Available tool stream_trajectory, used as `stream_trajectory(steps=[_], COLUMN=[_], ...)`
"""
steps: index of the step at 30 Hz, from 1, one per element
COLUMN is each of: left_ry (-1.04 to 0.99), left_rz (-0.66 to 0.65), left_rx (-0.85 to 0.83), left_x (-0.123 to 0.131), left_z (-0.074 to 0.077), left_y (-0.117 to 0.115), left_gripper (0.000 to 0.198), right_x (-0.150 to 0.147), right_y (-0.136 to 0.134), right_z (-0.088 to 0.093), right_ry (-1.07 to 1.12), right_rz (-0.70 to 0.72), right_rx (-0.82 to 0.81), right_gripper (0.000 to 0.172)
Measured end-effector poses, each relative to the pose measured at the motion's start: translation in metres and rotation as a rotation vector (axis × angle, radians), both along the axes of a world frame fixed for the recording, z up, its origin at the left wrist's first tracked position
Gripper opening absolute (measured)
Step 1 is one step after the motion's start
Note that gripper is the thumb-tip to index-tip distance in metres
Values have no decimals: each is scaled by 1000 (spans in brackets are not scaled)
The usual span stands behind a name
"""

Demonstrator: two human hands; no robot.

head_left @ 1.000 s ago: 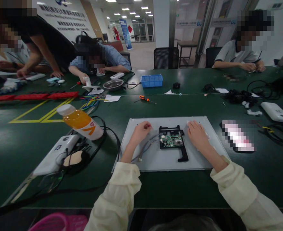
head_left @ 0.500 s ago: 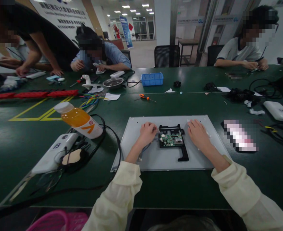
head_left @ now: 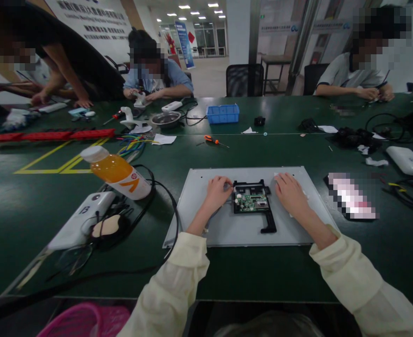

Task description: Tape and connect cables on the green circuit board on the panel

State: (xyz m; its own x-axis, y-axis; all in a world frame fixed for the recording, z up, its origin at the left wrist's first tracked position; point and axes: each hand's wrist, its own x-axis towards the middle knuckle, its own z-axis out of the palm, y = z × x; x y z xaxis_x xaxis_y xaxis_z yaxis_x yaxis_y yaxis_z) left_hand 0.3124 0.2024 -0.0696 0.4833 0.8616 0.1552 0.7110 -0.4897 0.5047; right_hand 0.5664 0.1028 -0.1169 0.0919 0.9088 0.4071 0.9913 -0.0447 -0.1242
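Note:
A flat light-grey panel [head_left: 220, 236] lies on the green table in front of me. On it rests a black plastic bracket [head_left: 270, 221] with a green circuit board [head_left: 250, 202] mounted in it. My left hand [head_left: 218, 193] is at the bracket's upper left side, thumb and fingers pinched together; what is between them is too small to make out. A thin grey cable [head_left: 214, 213] runs below that hand. My right hand [head_left: 291, 194] lies palm down on the panel, right of the bracket and apart from it, fingers stretched out. Some white bits show beside and under it.
A juice bottle [head_left: 122, 175] and a white power bank [head_left: 82, 220] with black cables stand left. A phone [head_left: 350, 196] lies right. Beyond are an orange screwdriver [head_left: 215, 141], a blue basket [head_left: 223, 114] and a metal bowl [head_left: 166, 119]. Several people work across the table.
My left hand has moved slightly toward the bracket's left side, fingertips still together. My right hand stays in place. Across the table, the person in blue has raised their head.

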Motion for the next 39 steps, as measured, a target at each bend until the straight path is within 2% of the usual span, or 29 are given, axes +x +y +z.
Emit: stream_trajectory(steps=[10, 18, 23, 30, 35, 39], left_ry=[-28, -122, -175, -161, -33, -13], left_rz=[16, 5, 66, 51, -67, -97], left_rx=[-5, -24, 22, 45, -3, -27], left_x=[0, -3, -1, -4, -12, -15], left_z=[3, 5, 2, 3, 9, 9], left_y=[-2, 1, 2, 1, 0, 2], left_gripper=[8, 8, 11, 13, 20, 17], right_x=[12, 15, 11, 17, 18, 13], right_y=[4, 9, 7, 9, 7, 5], right_z=[11, 31, 42, 32, 23, 22], right_ry=[100, 54, -40, 2, 19, 19], right_rz=[126, 93, 42, 71, 97, 81], right_rx=[61, -144, -180, -147, -96, -91], right_gripper=[37, 27, 28, 27, 30, 33])
